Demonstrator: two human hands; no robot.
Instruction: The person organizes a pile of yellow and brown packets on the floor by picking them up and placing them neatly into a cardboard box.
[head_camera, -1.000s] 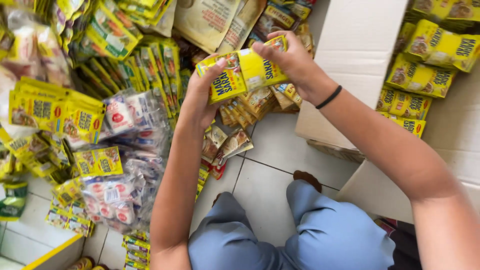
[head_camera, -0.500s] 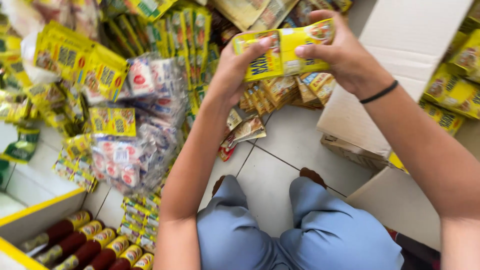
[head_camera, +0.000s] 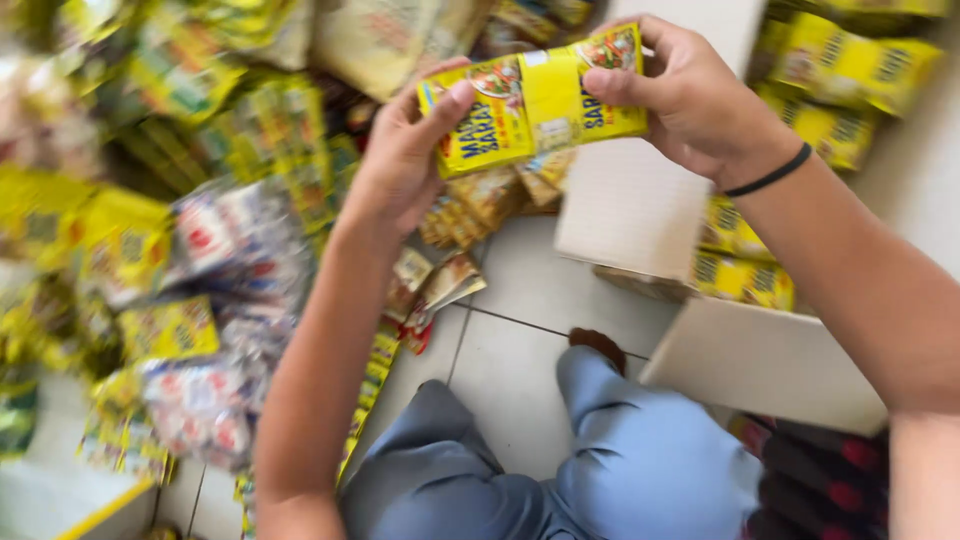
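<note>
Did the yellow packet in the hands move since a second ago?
Cannot tell. The yellow packet sits higher in the picture, but the white box flap beside it shifted with it, so the head camera probably moved.

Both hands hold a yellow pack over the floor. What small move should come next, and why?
Probably carry the pack a little to the right and lower it into the open box. Both hands, left and right, grip its ends, and similar yellow packs already lie in that box just beside it.
</note>
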